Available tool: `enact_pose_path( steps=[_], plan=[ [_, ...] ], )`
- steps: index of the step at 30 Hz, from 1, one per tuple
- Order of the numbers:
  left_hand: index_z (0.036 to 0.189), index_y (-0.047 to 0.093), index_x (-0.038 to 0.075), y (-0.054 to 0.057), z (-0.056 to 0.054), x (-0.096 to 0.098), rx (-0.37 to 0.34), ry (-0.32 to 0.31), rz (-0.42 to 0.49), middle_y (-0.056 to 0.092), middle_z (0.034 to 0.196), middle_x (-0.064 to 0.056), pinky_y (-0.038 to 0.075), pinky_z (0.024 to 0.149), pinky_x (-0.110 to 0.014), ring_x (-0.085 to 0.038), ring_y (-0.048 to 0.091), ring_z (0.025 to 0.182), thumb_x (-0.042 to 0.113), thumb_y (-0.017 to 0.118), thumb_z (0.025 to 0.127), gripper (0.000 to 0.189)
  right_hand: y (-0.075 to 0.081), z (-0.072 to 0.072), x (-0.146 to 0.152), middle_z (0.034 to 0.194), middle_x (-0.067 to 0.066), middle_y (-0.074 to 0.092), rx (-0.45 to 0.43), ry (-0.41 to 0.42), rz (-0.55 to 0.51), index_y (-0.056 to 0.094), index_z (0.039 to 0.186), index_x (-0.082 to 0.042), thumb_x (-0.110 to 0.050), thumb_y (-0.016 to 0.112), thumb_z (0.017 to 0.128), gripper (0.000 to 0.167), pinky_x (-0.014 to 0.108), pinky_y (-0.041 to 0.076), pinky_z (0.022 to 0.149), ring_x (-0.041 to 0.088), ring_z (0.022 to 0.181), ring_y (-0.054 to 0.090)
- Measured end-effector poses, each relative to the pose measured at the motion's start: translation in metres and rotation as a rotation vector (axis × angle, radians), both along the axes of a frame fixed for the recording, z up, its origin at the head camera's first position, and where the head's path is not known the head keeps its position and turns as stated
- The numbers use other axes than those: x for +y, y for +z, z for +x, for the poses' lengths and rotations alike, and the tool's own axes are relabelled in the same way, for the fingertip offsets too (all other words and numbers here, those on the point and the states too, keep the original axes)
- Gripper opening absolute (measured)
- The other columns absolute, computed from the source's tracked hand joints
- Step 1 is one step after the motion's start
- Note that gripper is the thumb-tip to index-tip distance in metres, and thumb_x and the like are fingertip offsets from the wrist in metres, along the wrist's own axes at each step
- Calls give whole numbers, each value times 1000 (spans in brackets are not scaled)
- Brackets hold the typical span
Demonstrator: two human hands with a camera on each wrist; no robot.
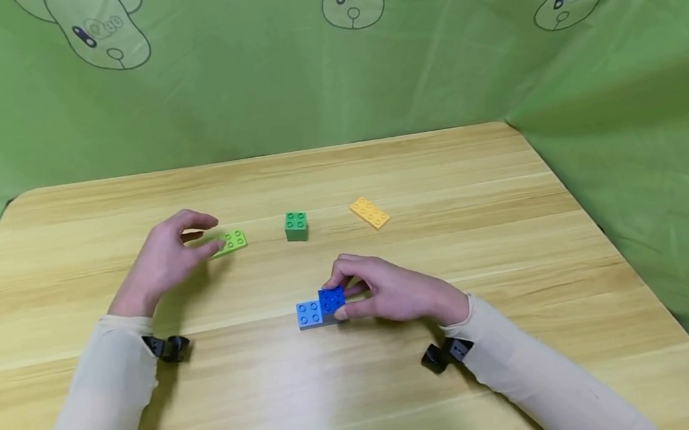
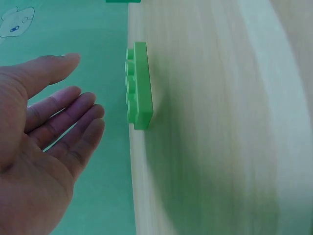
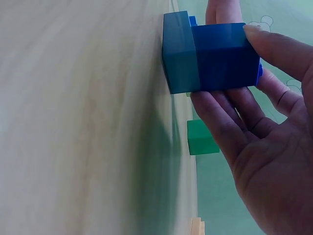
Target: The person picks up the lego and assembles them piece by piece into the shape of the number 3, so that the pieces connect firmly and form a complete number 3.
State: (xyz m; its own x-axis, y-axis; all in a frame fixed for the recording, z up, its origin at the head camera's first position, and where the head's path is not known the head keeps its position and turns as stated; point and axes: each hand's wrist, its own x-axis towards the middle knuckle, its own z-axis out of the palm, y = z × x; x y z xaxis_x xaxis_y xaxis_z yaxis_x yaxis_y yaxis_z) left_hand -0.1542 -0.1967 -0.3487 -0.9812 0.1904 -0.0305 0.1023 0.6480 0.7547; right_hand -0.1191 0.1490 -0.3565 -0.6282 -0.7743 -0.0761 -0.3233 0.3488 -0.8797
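Observation:
At the front middle of the table, my right hand (image 1: 391, 289) pinches a dark blue brick (image 1: 331, 300) between thumb and fingers. That brick sits on the right part of a lighter blue flat brick (image 1: 309, 314), whose left studs show; the right wrist view has the dark blue brick (image 3: 227, 56) flush against the lighter one (image 3: 180, 54). My left hand (image 1: 170, 257) hovers by a lime green flat brick (image 1: 234, 241), thumb and fingers spread apart. In the left wrist view a gap separates the hand (image 2: 54, 112) from the lime brick (image 2: 143, 85).
A green square brick (image 1: 296, 227) stands behind the blue bricks, and an orange flat brick (image 1: 370, 213) lies to its right. The wooden table (image 1: 475, 231) ends at a green cloth (image 1: 248, 100) at the back and right.

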Motion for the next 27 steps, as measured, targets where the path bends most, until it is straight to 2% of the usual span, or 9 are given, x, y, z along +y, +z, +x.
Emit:
enact_pose_path(
  steps=[9, 16, 27],
  plan=[
    [129, 56, -3, -6, -8, -3, -43, -26, -81, 54, 129, -21, 41, 102, -55, -42, 51, 120, 19, 73, 91, 48, 1, -1, 0, 116, 2, 61, 17, 9, 0, 58, 105, -9, -14, 75, 89, 23, 29, 51, 93, 16, 109, 58],
    [128, 56, -6, -11, -13, -5, -72, -45, -150, 53, 123, -20, 42, 100, -54, -38, 53, 112, 19, 77, 87, 53, 1, -1, 0, 116, 2, 61, 12, 10, 0, 58, 105, -10, -15, 75, 89, 23, 29, 50, 93, 16, 108, 58],
    [126, 59, -7, -14, -16, -4, -82, -81, -183, 52, 115, -17, 44, 92, -51, -34, 50, 102, 10, 76, 86, 48, 0, -1, 0, 115, 2, 61, -9, -3, -8, 58, 104, -9, -13, 75, 89, 24, 29, 51, 93, 17, 108, 58]
  ],
)
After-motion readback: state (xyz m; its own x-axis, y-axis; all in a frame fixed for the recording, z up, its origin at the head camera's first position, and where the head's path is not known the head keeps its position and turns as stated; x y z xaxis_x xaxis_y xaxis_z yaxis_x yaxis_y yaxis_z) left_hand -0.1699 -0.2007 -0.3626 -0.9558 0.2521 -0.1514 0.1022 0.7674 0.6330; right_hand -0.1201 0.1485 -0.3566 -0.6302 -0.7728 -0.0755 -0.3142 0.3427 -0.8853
